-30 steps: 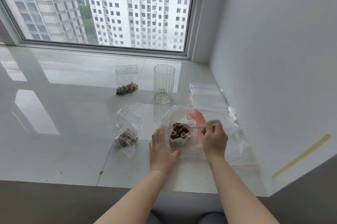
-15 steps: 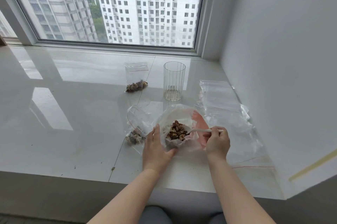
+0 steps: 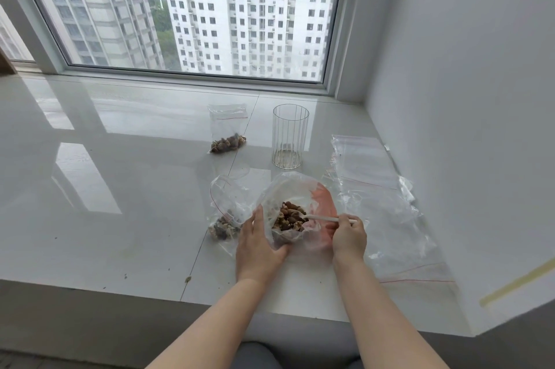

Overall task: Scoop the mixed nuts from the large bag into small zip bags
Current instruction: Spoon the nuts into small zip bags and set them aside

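My arms are bare from the bottom edge of the view all the way up to the wrists; no sleeve shows on either forearm. My left hand [image 3: 260, 244] is bare, with no ring, watch or glove that I can see. My right hand [image 3: 348, 236] is bare too, its wrist plain, with no band or bracelet on it. My nails are too small to make out. Between my forearms, at the very bottom, a bit of grey cloth shows, likely what I wear on my legs.
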